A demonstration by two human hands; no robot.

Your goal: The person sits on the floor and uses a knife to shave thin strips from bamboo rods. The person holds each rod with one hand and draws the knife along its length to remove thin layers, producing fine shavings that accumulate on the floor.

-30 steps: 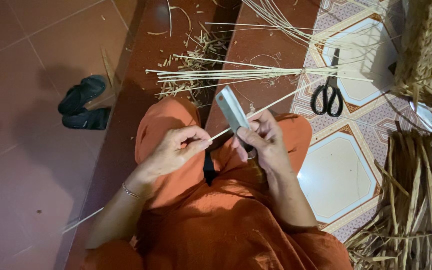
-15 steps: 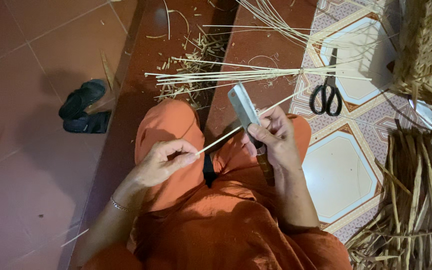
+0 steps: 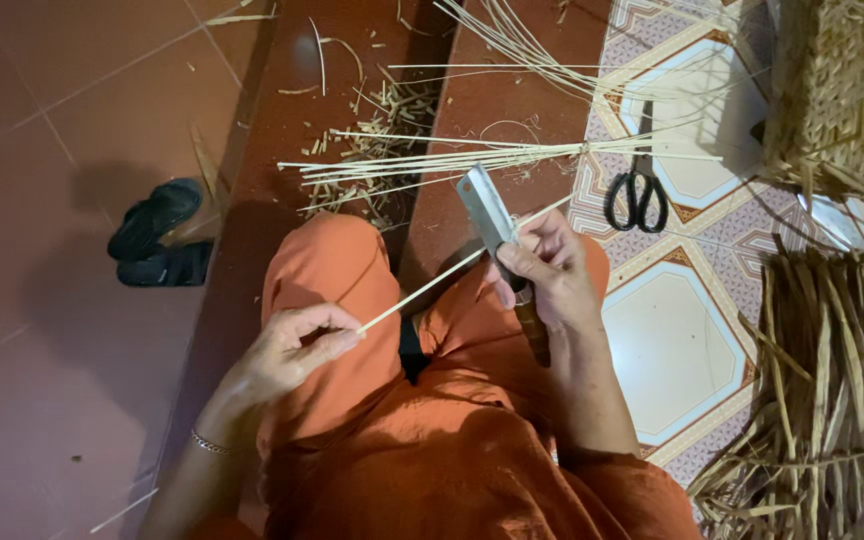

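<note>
The thin pale splint [image 3: 452,272] runs slantwise across the orange-clad lap, one end pinched between thumb and forefinger of the left hand [image 3: 297,345], the other passing under the broad flat blade of the knife [image 3: 492,225] that the right hand [image 3: 542,275] grips closed around its dark wooden handle, thumb pressing the strip against the steel. It looks feather-light, springy rather than stiff, smooth on its faces and likely sharp along the edges; I would judge it easy to snap or split if bent hard, so a fingertip pinch near the end, as the left grip has it, seems the sensible hold. Just beyond the knife hand, on the red tile floor [image 3: 72,120], lies a loose sheaf of similar long splints [image 3: 472,160] with curled shavings and short offcuts scattered about them. Further out past the right grip, black-handled scissors [image 3: 635,195] rest on a patterned mat, with a half-woven basket [image 3: 832,90] beyond and a heap of dry, flat, straw-coloured leaves [image 3: 832,400] beside the right forearm. Well away from the left grip lie dark sandals [image 3: 157,235].
</note>
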